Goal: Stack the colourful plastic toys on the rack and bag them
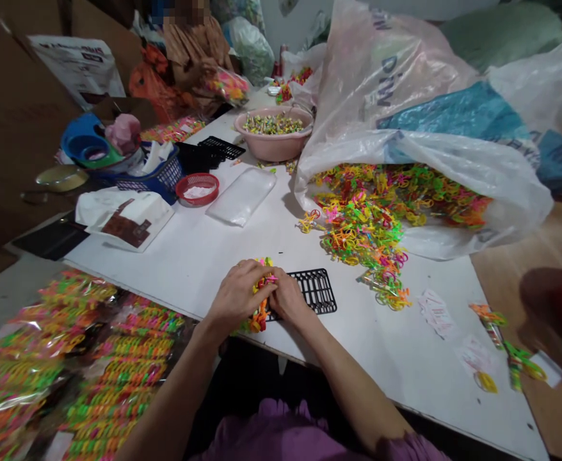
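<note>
My left hand [239, 298] and right hand [288, 296] curl nearly shut around a clump of neon plastic rings [260, 320] at lower centre, just beside a black plastic rack [315, 291] — sorting in hand.

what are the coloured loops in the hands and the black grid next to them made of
The coloured loops look like moulded plastic, given their bright neon colours and slight gloss. The black grid also seems to be moulded plastic, with thin, even bars and a dull finish, though metal can't be ruled out.

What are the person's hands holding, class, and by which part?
The left hand and right hand grip a small bunch of multicoloured plastic loops; the part held cannot be seen.
</note>
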Demonstrator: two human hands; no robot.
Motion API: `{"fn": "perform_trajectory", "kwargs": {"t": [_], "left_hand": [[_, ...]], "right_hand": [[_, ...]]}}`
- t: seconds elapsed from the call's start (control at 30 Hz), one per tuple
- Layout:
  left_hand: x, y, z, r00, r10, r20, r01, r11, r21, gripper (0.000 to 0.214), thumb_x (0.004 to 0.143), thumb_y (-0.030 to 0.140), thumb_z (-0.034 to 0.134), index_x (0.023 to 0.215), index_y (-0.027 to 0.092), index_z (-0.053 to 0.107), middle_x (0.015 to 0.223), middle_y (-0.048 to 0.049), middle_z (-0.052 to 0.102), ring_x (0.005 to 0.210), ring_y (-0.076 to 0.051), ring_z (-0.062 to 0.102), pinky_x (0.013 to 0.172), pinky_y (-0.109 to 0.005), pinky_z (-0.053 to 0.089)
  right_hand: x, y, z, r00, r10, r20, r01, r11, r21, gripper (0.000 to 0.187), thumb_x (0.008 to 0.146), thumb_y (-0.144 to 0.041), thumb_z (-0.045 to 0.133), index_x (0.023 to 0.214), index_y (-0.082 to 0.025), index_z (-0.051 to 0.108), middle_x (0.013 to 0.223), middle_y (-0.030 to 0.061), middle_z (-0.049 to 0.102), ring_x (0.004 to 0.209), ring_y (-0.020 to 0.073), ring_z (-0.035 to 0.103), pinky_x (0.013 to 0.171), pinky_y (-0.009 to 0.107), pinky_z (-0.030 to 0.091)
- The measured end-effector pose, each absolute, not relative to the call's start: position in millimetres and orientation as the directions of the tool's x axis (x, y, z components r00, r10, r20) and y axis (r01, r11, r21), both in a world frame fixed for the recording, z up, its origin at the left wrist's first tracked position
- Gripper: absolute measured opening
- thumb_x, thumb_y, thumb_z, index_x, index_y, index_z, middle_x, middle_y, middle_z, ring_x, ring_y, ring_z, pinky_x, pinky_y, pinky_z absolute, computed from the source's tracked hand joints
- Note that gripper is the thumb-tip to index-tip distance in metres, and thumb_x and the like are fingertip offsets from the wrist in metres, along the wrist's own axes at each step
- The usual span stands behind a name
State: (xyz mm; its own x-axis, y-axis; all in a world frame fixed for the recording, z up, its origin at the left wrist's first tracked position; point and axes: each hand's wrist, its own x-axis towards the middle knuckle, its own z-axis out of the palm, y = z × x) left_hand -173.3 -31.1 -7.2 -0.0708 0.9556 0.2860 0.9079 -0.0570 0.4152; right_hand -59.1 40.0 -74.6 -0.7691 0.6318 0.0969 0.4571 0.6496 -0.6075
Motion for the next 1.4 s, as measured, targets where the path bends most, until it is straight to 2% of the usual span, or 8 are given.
{"fn": "perform_trajectory", "kwargs": {"t": [0.3,0.47,0.53,0.7,0.9,1.07,1.2,1.4], "left_hand": [[-177.4,-29.4,-21.8,0.024,0.907,0.420,0.929,-0.176,0.327,0.020,0.090,0.022,0.042,0.089,0.019,0.062,0.084,-0.0037,0.064,0.082,-0.016,0.059,0.077,-0.028,0.047],[-181.0,-29.8,-29.9,0.116,0.861,0.495,0.946,-0.248,0.210,0.021,0.089,0.017,0.041,0.094,0.019,0.061,0.086,-0.0044,0.066,0.082,-0.017,0.060,0.078,-0.031,0.048],[-180.4,-30.3,-29.4,0.116,0.861,0.496,0.953,-0.237,0.189,0.021,0.089,0.018,0.041,0.095,0.018,0.061,0.087,-0.0050,0.066,0.082,-0.018,0.060,0.079,-0.032,0.048],[-179.8,-31.8,-26.5,0.106,0.882,0.459,0.952,-0.223,0.209,0.021,0.090,0.019,0.040,0.094,0.017,0.061,0.087,-0.0056,0.066,0.084,-0.018,0.060,0.080,-0.032,0.048],[-178.3,-31.7,-14.7,0.066,0.909,0.412,0.939,-0.196,0.281,0.020,0.090,0.022,0.041,0.094,0.018,0.060,0.086,-0.0048,0.064,0.081,-0.016,0.058,0.077,-0.029,0.047],[-171.7,-27.4,-1.9,0.040,0.961,0.273,0.962,-0.110,0.249,0.021,0.089,0.029,0.046,0.096,0.018,0.061,0.087,-0.0056,0.063,0.085,-0.019,0.056,0.079,-0.032,0.044],[-172.1,-19.3,-4.8,0.005,0.972,0.236,0.958,-0.072,0.276,0.018,0.088,0.025,0.046,0.087,0.017,0.062,0.083,-0.0047,0.064,0.084,-0.019,0.056,0.080,-0.032,0.043],[-177.0,-7.5,-5.8,-0.017,0.960,0.280,0.954,-0.069,0.293,0.016,0.086,0.022,0.049,0.087,0.015,0.064,0.086,-0.0060,0.064,0.085,-0.019,0.057,0.080,-0.031,0.044]], "right_hand": [[-54.3,44.5,-80.5,-0.761,0.635,0.130,0.417,0.634,-0.652,0.009,0.084,-0.018,0.043,0.089,-0.018,0.050,0.081,0.0033,0.058,0.071,0.0150,0.054,0.062,0.023,0.040],[-41.7,85.8,-62.0,-0.860,0.510,0.011,0.310,0.539,-0.783,0.014,0.084,-0.017,0.047,0.095,-0.019,0.056,0.077,-0.0007,0.063,0.068,0.0118,0.057,0.061,0.020,0.042],[-38.4,119.9,-49.2,-0.804,0.594,0.032,0.413,0.596,-0.688,0.016,0.083,-0.016,0.051,0.097,-0.018,0.059,0.086,0.0034,0.066,0.076,0.0141,0.060,0.067,0.023,0.044],[-50.3,199.7,-30.3,-0.478,0.878,0.033,0.864,0.477,-0.162,0.025,0.083,-0.004,0.043,0.097,-0.008,0.062,0.096,0.0203,0.063,0.087,0.0246,0.061,0.071,0.031,0.045],[-64.0,195.3,-16.2,-0.563,0.826,0.025,0.818,0.561,-0.129,0.022,0.083,-0.009,0.045,0.097,-0.011,0.062,0.101,0.0175,0.062,0.093,0.0237,0.059,0.075,0.030,0.043],[-30.5,124.2,-20.0,-0.750,0.659,0.059,0.555,0.675,-0.486,0.017,0.084,-0.026,0.048,0.087,-0.015,0.061,0.079,0.0050,0.063,0.070,0.0156,0.056,0.061,0.023,0.038],[-3.2,59.3,-47.3,-0.743,0.669,-0.024,0.401,0.416,-0.816,0.011,0.078,-0.023,0.052,0.076,-0.016,0.060,0.067,-0.0002,0.060,0.057,0.0121,0.051,0.054,0.021,0.035],[-19.7,12.2,-70.3,-0.654,0.751,0.093,0.268,0.345,-0.900,0.011,0.076,-0.017,0.048,0.081,-0.018,0.058,0.075,0.0013,0.059,0.065,0.0144,0.052,0.059,0.023,0.037]]}}
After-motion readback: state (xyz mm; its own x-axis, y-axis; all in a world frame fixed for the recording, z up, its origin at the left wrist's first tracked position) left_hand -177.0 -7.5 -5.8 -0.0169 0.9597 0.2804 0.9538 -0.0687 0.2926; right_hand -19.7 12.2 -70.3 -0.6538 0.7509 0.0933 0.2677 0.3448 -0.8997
